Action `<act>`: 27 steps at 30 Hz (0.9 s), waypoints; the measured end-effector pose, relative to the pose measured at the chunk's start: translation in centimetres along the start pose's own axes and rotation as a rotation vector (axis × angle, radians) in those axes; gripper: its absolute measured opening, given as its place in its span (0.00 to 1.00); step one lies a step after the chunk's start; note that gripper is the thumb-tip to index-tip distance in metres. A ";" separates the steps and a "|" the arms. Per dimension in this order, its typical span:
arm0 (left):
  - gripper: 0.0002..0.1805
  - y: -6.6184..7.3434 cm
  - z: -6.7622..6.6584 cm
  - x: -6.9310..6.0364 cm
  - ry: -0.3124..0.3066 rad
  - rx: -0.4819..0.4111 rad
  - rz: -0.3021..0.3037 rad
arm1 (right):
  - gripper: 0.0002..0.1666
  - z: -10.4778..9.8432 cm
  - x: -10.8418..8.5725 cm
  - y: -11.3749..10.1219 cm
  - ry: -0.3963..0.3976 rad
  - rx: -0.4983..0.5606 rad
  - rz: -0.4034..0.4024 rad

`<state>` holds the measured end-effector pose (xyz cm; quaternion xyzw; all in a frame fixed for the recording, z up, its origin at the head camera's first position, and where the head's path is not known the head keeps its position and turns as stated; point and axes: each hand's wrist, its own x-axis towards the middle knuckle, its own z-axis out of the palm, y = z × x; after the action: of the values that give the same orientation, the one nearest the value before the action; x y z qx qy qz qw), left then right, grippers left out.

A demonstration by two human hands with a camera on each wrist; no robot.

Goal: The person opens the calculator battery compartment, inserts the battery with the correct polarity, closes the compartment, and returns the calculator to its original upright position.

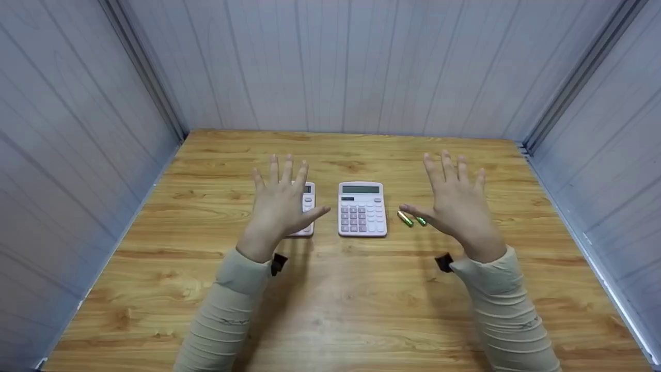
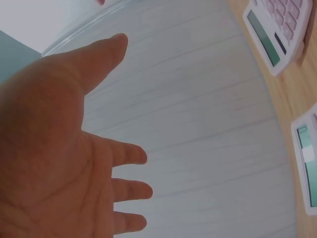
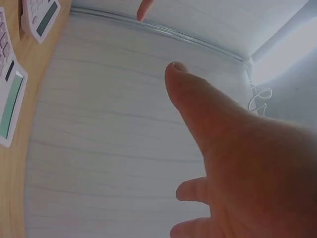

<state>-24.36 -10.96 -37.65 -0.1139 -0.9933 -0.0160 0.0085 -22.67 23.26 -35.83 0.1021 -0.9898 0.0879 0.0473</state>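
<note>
Pink central calculator, loose batteries rightward, work seemingly unstarted: our left hand and right hand, fingers spread, empty, flank it.

The place was a booth-like work enclosure: pale panelled walls stood on three sides of a wood-grain tabletop, grey strips ran down the corners, and a bright light shone overhead.

Grip apart from 2 calculators
</note>
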 end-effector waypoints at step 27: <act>0.48 -1.7 1.4 2.9 0.102 -0.158 0.206 | 0.55 3.4 4.0 1.7 0.215 -0.085 -0.179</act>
<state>-27.54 -11.93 -39.03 -0.2146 -0.9703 -0.0988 0.0518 -27.16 23.46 -39.00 0.1776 -0.9688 0.0516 0.1650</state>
